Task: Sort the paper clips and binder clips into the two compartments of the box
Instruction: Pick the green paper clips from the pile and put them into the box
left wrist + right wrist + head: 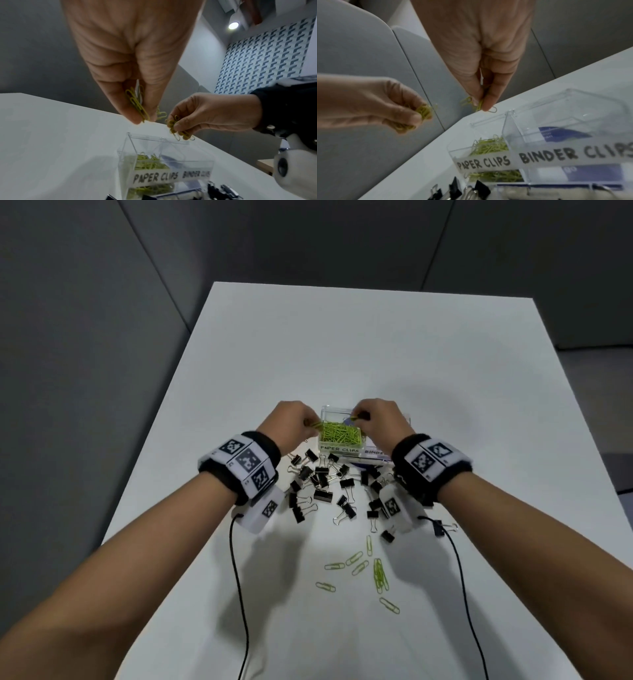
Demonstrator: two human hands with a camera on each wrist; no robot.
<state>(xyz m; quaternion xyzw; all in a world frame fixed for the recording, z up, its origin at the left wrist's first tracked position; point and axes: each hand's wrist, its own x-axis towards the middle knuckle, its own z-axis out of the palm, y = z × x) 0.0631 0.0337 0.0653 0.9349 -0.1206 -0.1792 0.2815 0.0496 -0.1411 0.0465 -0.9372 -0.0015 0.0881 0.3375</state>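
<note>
Both my hands are pinching green paper clips above the box.
My left hand [291, 419] and right hand [378, 419] are each holding a bunch over the clear box [337, 448]; black binder clips [322, 484] are lying mid-table [445, 392], grey partition walls [85, 320] behind.

clear two-compartment box [342, 409]: left side heaped with green paper clips [340, 433] | black binder clips [322, 477]: scattered just before box | loose paper clips [370, 573]: nearer

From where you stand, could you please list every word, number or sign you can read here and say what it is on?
"PAPER CLIPS": white label on the clear box's left compartment.
"BINDER CLIPS": white label on the right compartment.
Blue card under the box: print too blurred to read.
Wristbands: black-and-white square markers; their small digits are unreadable.
</note>
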